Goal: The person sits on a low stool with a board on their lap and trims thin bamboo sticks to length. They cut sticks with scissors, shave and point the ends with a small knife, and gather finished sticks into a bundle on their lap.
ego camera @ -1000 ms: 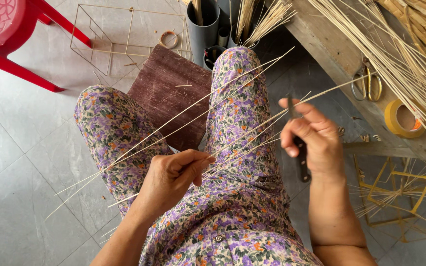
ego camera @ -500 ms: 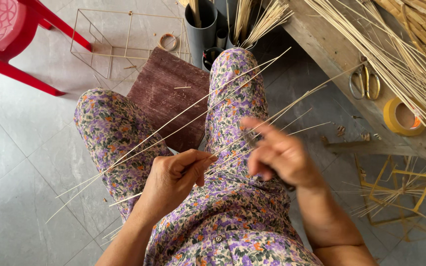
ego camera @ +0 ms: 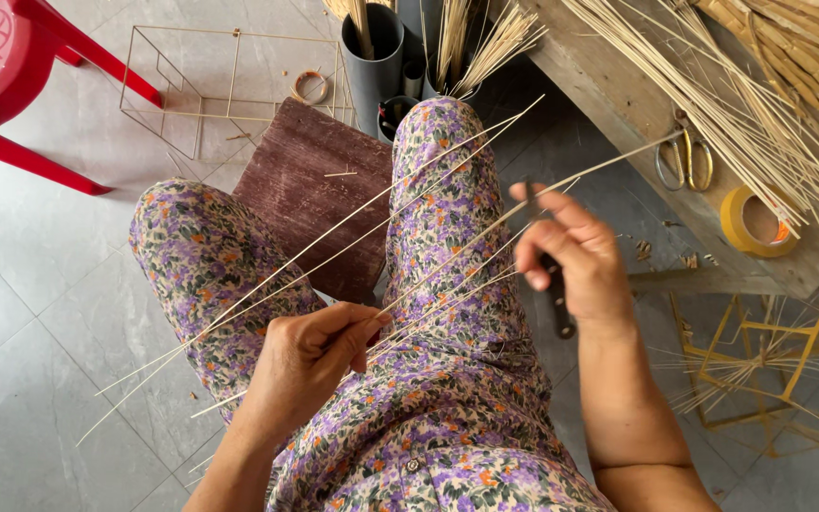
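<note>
Splints of thin bamboo (ego camera: 334,251) fan across your lap at the frame's centre, pinched near their middle by your closed left hand (ego camera: 310,356). They look light, springy and easy to snap, so take them close to where they cross. Your right hand (ego camera: 571,256) is closed on one splint and on a dark-handled knife (ego camera: 557,305). Beyond your knees lie a brown board (ego camera: 305,180) and grey tubes (ego camera: 376,52); scissors (ego camera: 684,163) and yellow tape (ego camera: 755,220) sit on the wooden bench (ego camera: 637,114), upper right, above grey floor tiles (ego camera: 40,284).
</note>
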### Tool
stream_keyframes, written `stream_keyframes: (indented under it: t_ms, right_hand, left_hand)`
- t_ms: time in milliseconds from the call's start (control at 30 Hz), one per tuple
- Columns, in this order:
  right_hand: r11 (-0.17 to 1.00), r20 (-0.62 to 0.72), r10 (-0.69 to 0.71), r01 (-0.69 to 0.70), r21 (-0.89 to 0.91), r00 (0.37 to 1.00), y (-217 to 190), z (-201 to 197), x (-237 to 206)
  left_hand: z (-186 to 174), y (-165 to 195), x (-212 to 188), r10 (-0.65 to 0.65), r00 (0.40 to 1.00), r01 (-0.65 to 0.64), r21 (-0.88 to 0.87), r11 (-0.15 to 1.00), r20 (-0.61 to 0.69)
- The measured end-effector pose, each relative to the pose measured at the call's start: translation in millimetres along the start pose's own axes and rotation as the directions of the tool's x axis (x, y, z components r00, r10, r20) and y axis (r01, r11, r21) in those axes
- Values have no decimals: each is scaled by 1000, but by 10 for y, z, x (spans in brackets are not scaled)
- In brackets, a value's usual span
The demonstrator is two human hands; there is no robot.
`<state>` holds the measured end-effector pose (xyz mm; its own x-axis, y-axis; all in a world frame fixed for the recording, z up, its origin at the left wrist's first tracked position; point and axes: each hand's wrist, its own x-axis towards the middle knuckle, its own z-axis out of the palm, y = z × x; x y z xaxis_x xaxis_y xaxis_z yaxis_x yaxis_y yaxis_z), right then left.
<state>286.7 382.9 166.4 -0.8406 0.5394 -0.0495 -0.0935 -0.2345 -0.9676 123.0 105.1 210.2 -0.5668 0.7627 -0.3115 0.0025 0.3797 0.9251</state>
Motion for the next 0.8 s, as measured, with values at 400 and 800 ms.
stream_keyframes:
  t_ms: [400,800]
  right_hand:
    - [980,-252,-163,186,73,954,-207,-492,28]
    - [986,-25,14,-9,164,1000,-58,-35,18]
  left_hand:
    - [-210,-50,9,3,996,-20,-180,984,-94]
    - [-1042,509,-379,504,558,-760,-164,628,-659]
